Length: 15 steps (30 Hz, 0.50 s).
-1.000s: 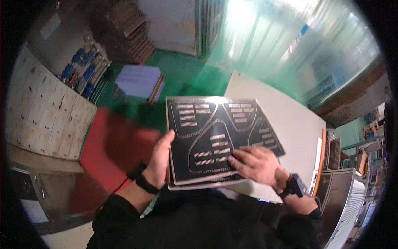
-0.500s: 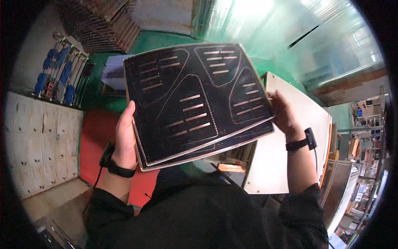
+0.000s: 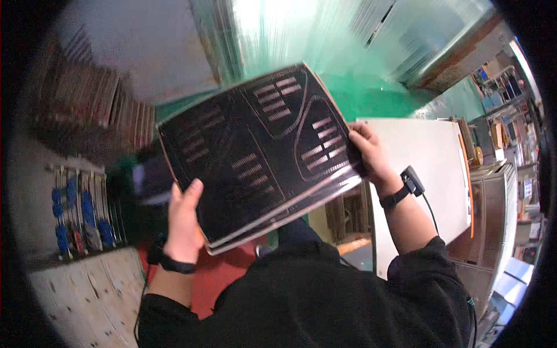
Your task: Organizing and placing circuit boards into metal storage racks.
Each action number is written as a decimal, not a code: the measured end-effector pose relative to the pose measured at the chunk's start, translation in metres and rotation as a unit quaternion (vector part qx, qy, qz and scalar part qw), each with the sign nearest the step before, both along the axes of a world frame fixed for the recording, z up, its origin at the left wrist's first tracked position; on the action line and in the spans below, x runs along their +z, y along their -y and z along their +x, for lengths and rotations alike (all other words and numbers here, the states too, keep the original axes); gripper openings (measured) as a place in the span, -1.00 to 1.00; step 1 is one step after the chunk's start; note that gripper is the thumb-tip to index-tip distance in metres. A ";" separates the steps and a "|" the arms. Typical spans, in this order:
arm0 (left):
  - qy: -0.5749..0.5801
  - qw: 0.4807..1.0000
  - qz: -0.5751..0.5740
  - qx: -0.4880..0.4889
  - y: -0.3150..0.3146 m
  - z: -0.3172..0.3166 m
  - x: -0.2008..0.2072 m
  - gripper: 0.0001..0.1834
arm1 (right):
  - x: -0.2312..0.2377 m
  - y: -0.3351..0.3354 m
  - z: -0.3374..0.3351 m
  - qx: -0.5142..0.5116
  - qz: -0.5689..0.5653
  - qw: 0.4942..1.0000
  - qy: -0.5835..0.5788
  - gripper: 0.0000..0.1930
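Note:
Between my hands is a small stack of flat black panels [image 3: 232, 145], tilted, its far right corner raised in the picture. The top panel carries rows of short pale slots and curved dashed outlines inside a thin light rim. Beneath it shows the edge of another panel, slightly fanned out. My left hand [image 3: 184, 223] grips the near left edge with the thumb on top. At the right edge my right hand [image 3: 371, 152] holds on, thumb over the rim. The fingers under the panels are hidden. Each wrist wears a black band with a small device.
A white-topped table [image 3: 418, 180] stands to my right. Pale lockers [image 3: 87, 301] and a rack with blue parts [image 3: 81, 214] are on the left, below stacked boards [image 3: 93, 110]. Translucent plastic curtains [image 3: 290, 40] hang ahead. A red mat [image 3: 226, 281] lies beneath me.
My view has swung to the left. The panel stack has turned counterclockwise in the picture, its left end now lower. Both hands keep their hold.

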<state>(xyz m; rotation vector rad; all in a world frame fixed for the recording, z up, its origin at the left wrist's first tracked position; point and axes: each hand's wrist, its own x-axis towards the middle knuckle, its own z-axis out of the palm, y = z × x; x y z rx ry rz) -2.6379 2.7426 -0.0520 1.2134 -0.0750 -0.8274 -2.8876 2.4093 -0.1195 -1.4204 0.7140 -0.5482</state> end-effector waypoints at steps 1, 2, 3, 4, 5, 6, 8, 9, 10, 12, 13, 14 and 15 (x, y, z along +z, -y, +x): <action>0.012 1.000 0.001 -0.004 0.019 0.005 -0.009 -0.48 | 0.000 0.009 0.007 -0.014 0.042 0.999 -0.006 -0.71; 0.027 1.000 -0.001 -0.007 0.038 0.011 -0.013 -0.49 | -0.022 0.030 0.008 -0.021 0.019 1.000 -0.008 -0.71; 0.038 0.999 -0.013 -0.025 0.060 0.018 -0.018 -0.49 | -0.044 0.056 0.007 -0.006 0.025 1.000 -0.004 -0.70; 0.048 0.998 -0.022 -0.039 0.078 0.026 -0.022 -0.50 | -0.061 0.078 0.011 0.011 0.038 0.999 0.003 -0.71; 0.070 0.996 -0.026 -0.045 0.094 0.039 -0.025 -0.50 | -0.063 0.098 0.025 0.044 0.024 0.997 -0.050 -0.73; 0.116 0.993 -0.009 -0.038 0.112 0.053 -0.026 -0.54 | -0.063 0.123 0.044 0.078 0.009 0.992 -0.103 -0.75; 0.267 0.961 0.074 -0.030 0.139 0.089 -0.041 -0.63 | -0.077 0.189 0.078 0.114 0.026 0.953 -0.279 -0.77; 0.271 0.960 0.066 -0.033 0.160 0.103 -0.033 -0.63 | -0.097 0.227 0.095 0.081 -0.112 0.935 -0.326 -0.75; 0.361 0.919 0.138 -0.077 0.174 0.114 -0.020 -0.68 | -0.082 0.253 0.123 0.085 -0.115 0.936 -0.323 -0.75; 0.492 0.806 0.295 -0.144 0.195 0.139 -0.018 -0.77 | -0.045 0.302 0.193 0.034 -0.410 0.856 -0.312 -0.76; 0.541 0.781 0.279 -0.143 0.214 0.151 -0.015 -0.79 | -0.013 0.320 0.233 0.034 -0.455 0.848 -0.269 -0.78; 0.588 0.752 0.262 -0.143 0.232 0.161 -0.014 -0.82 | 0.016 0.334 0.270 0.033 -0.497 0.837 -0.225 -0.80; 0.591 0.751 0.261 -0.135 0.250 0.174 -0.016 -0.82 | 0.034 0.353 0.305 0.054 -0.562 0.801 -0.201 -0.82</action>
